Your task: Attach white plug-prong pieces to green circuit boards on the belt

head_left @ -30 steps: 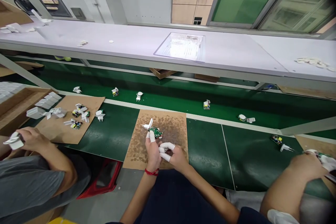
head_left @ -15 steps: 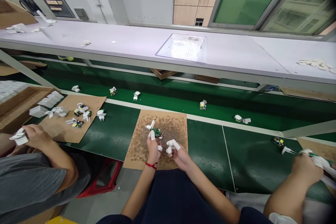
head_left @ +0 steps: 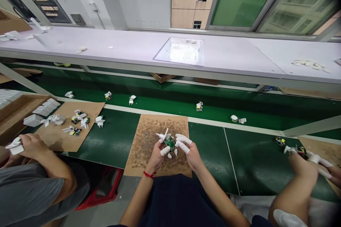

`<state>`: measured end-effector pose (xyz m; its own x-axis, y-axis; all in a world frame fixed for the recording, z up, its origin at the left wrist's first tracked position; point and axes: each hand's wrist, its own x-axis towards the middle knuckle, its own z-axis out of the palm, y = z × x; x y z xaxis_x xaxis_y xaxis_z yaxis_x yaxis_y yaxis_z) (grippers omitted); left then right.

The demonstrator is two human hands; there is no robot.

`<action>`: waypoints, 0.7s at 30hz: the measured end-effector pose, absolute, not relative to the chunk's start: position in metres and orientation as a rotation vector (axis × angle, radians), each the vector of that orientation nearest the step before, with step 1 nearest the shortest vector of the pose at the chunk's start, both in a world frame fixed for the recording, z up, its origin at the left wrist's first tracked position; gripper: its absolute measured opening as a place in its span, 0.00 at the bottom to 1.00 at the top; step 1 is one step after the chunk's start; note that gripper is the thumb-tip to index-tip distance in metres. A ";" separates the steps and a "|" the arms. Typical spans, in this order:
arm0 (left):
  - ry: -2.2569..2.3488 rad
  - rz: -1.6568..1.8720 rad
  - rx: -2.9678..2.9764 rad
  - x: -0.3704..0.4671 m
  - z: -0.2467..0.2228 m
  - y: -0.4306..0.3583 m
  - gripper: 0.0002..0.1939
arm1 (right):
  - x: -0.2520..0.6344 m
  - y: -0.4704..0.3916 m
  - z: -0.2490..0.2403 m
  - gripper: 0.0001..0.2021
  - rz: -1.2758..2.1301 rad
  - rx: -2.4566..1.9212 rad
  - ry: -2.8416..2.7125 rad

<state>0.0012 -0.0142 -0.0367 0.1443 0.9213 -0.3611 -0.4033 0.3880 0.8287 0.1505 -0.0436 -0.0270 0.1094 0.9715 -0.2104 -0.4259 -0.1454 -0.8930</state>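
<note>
My left hand (head_left: pixel 157 155) grips a green circuit board (head_left: pixel 169 143) with fingers and thumb. A white plug part (head_left: pixel 163 136) sticks out at the board's upper left, seemingly attached to it. At the board's right edge is my right hand (head_left: pixel 190 150), its fingers extended and apart. The fingertips are close to the board, and I cannot tell whether they touch it. White finger covers are on the fingers of both hands. Two small white pieces (head_left: pixel 169 156) show just below the board, over a stained cardboard sheet (head_left: pixel 144 142).
Circuit boards with white plug parts (head_left: pixel 199 106) lie spaced along the green strip behind. At left, a co-worker's hand (head_left: pixel 33 145) holds a white casing near another cardboard sheet (head_left: pixel 65 108). Another co-worker's hands (head_left: pixel 303 163) work at right. A white shelf (head_left: pixel 128 46) runs across above.
The circuit board has come right and slightly down in my left hand, closer to my right hand. My right hand's fingers have gone from curled to extended. The whole view has shifted slightly.
</note>
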 end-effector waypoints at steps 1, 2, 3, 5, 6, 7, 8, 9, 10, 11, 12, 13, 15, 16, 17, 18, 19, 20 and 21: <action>0.970 1.027 0.661 0.001 -0.030 -0.019 0.27 | 0.154 -0.045 -0.021 0.17 1.408 -1.061 -0.721; 0.942 1.006 0.679 0.001 -0.024 -0.024 0.31 | 0.157 -0.047 -0.015 0.16 1.422 -1.042 -0.753; 0.921 0.989 0.693 0.002 -0.019 -0.027 0.34 | 0.159 -0.048 -0.011 0.16 1.440 -1.025 -0.780; 0.896 0.966 0.720 0.002 -0.013 -0.032 0.34 | 0.161 -0.052 -0.006 0.16 1.474 -0.996 -0.816; 0.890 0.957 0.734 0.003 -0.010 -0.034 0.34 | 0.161 -0.053 -0.005 0.17 1.490 -0.983 -0.822; 0.887 0.948 0.751 0.003 -0.008 -0.035 0.33 | 0.161 -0.054 -0.004 0.18 1.508 -0.970 -0.820; 0.885 0.939 0.772 0.003 -0.006 -0.035 0.32 | 0.161 -0.056 -0.004 0.22 1.526 -0.958 -0.811; 0.886 0.933 0.797 0.003 -0.004 -0.036 0.31 | 0.160 -0.057 -0.004 0.26 1.545 -0.947 -0.797; 0.889 0.932 0.826 0.003 -0.001 -0.037 0.29 | 0.159 -0.058 -0.003 0.30 1.565 -0.937 -0.781; 0.892 0.934 0.859 0.003 0.002 -0.038 0.29 | 0.159 -0.059 -0.002 0.32 1.586 -0.928 -0.765; 0.897 0.938 0.894 0.002 0.005 -0.039 0.28 | 0.158 -0.060 0.000 0.33 1.607 -0.919 -0.753; 0.902 0.944 0.930 0.002 0.008 -0.039 0.29 | 0.158 -0.062 0.003 0.32 1.626 -0.910 -0.748; 0.915 0.944 0.999 0.002 0.017 -0.039 0.29 | 0.156 -0.065 0.010 0.32 1.694 -0.872 -0.733; 0.924 0.938 1.033 0.002 0.022 -0.038 0.28 | 0.155 -0.067 0.014 0.32 1.735 -0.844 -0.705; 0.938 0.932 1.068 0.002 0.027 -0.036 0.26 | 0.153 -0.068 0.016 0.33 1.766 -0.817 -0.652; 0.958 0.926 1.107 0.002 0.033 -0.034 0.25 | 0.151 -0.069 0.018 0.32 1.781 -0.795 -0.580; 0.986 0.923 1.148 0.003 0.040 -0.031 0.24 | 0.150 -0.069 0.018 0.32 1.774 -0.784 -0.501; 1.024 0.929 1.187 0.003 0.048 -0.029 0.23 | 0.149 -0.069 0.017 0.30 1.742 -0.786 -0.424; 1.070 0.948 1.221 0.002 0.057 -0.028 0.23 | 0.149 -0.068 0.014 0.28 1.693 -0.800 -0.361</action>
<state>0.0024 -0.0277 0.0565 0.2458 0.9624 -0.1152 0.0024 0.1183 0.9930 0.1486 -0.0681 0.0142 -0.0955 0.9439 -0.3163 -0.7326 -0.2818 -0.6196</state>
